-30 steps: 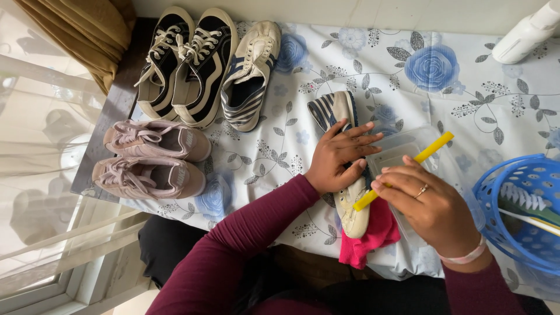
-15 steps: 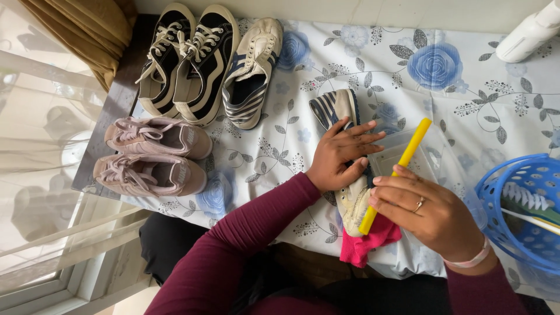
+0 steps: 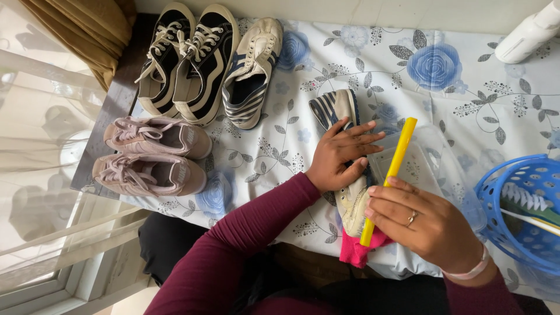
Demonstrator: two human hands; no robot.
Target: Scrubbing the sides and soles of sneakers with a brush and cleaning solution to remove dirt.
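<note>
My left hand (image 3: 342,154) lies flat on a cream shoe with dark stripes (image 3: 333,109), pressing it to the table; the shoe's toe (image 3: 352,204) points toward me. My right hand (image 3: 429,224) grips a long yellow handle (image 3: 396,160), likely a brush, held along the shoe's right side. Its lower end is near the toe, and any bristles are hidden. A pink cloth (image 3: 357,251) sits under the toe at the table's near edge.
The matching striped shoe (image 3: 254,73), a black-and-white pair (image 3: 186,61) and a pink pair (image 3: 153,154) stand at the left. A clear plastic tub (image 3: 434,169) lies beside the shoe. A blue basket (image 3: 525,216) holding a brush is at the right, a white bottle (image 3: 528,32) at the far right corner.
The yellow handle has swung from slanting right to nearly upright along the shoe, and my right hand has slid slightly down it. My left hand has stayed on the shoe.
</note>
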